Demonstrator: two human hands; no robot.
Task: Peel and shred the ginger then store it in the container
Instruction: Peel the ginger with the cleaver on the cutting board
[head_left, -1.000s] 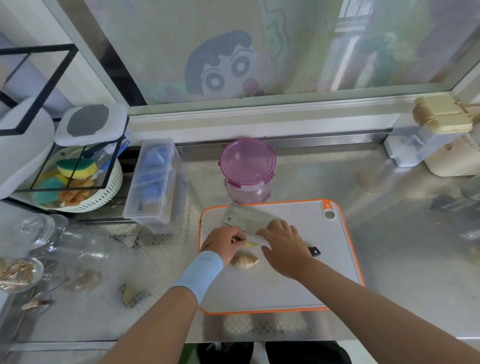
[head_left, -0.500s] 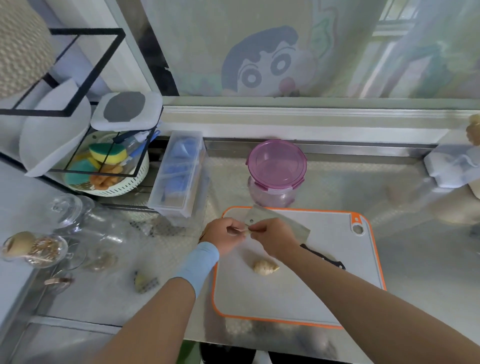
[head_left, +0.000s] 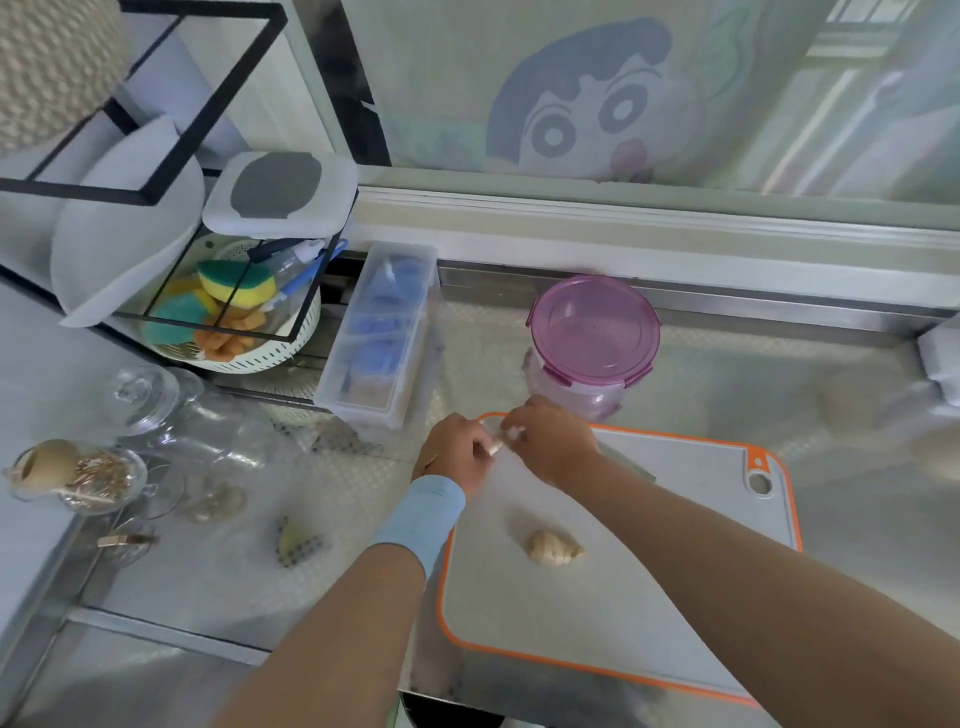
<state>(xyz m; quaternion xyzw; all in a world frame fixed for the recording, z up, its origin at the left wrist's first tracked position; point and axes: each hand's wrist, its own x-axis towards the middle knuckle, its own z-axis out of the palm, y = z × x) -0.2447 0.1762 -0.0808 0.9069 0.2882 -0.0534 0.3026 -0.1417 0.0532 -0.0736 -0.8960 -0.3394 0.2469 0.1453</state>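
Only the person's two arms and two hands show in the head view. The left hand (head_left: 457, 452) and the right hand (head_left: 556, 447) are bare. A wide, light blue wristband (head_left: 421, 514) wraps the left wrist just behind the hand. It looks like soft, plain cloth, a smooth tube of one flat colour with even edges. The left forearm (head_left: 332, 634) is bare from the band down to the bottom edge of the view, and the right forearm (head_left: 727, 566) is bare from the wrist to the lower right corner.
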